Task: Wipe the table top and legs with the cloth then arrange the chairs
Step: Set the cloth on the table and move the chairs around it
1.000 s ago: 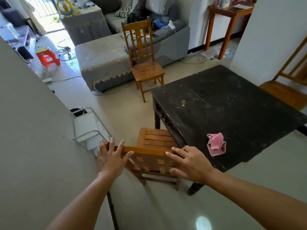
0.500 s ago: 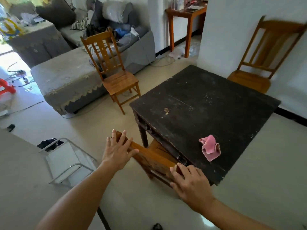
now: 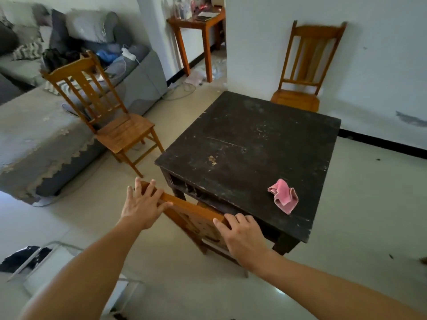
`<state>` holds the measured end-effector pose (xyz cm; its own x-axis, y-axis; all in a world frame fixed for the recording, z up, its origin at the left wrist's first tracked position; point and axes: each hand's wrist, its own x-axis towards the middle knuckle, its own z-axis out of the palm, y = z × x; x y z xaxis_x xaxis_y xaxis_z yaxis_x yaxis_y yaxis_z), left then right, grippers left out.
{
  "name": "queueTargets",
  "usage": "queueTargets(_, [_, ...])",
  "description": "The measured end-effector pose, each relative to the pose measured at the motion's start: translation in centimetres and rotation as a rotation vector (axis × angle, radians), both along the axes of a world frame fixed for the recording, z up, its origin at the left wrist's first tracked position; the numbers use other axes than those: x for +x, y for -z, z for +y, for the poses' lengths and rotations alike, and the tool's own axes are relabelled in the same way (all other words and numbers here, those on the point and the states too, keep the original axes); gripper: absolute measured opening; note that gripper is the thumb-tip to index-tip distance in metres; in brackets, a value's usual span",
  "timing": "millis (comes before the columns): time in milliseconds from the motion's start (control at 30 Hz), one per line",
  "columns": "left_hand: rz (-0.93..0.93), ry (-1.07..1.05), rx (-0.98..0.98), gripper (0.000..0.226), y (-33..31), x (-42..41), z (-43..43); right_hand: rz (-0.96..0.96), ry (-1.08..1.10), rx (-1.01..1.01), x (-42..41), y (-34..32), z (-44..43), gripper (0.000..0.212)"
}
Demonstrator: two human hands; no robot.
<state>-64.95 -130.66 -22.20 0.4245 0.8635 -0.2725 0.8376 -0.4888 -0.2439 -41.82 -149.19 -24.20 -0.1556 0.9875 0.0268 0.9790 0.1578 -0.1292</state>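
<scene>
We take 12 o'clock as straight away from the wearer.

The left hand point(image 3: 144, 205) lies flat on the left end of the top rail of the near chair point(image 3: 184, 205). Its fingers are straight and spread over the rail, the thumb is stretched along the near face, and nothing is enclosed. The right hand point(image 3: 242, 236) holds the rail's right end with its fingers bent over the top edge. Its thumb is hidden under the palm, so we cannot tell how far this hold wraps the wood.

The near chair stands at the 7 o'clock side of the table point(image 3: 254, 144), backrest toward us. Its seat is concealed beneath the table top, and only the backrest and parts of the rear legs show. The right hand covers the spot where the rail meets the table edge, so we cannot tell whether they touch.

The cloth point(image 3: 283, 196), pink and crumpled, lies on the table top at 4 o'clock from its centre, apart from both hands.

The second chair point(image 3: 120, 132) stands at 10 o'clock, apart from the table and in front of the sofa point(image 3: 138, 77). The third chair point(image 3: 300, 98) stands at 1 o'clock against the wall. It is blurred, and the table hides its legs. At 12 o'clock the side table point(image 3: 198, 21) carries items too blurred to identify. At 8 o'clock the frame edge cuts off a metal rack point(image 3: 46, 262).
</scene>
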Motion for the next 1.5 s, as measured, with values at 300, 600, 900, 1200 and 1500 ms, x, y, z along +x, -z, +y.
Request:
queueTargets(300, [-0.065, 0.205, 0.001, 0.089, 0.0, -1.5, 1.6, 0.006, 0.096, -0.164, -3.7, -1.6, 2.8, 0.07])
queueTargets(600, [-0.077, 0.295, 0.089, 0.071, 2.4, -6.1, -3.0, 0.055, -0.014, -0.187, -5.9, -0.6, -3.1, 0.066])
queueTargets(900, [-0.054, 0.225, 0.09, 0.074, 2.2, -9.4, -2.1, 0.118, -0.033, -0.196, -8.3, -1.7, -0.8, 0.058])
queueTargets(1200, [0.042, 0.164, -0.022, 0.068, 0.6, -9.5, -1.0, 0.065, -0.025, -0.204, -10.3, -0.9, -0.2, 0.059])
queueTargets(1500, [-0.183, -0.092, -0.269, 0.051, -3.5, -3.3, -0.5, 0.45, 0.103, -0.418, -2.8, -3.3, 0.2, 0.051])
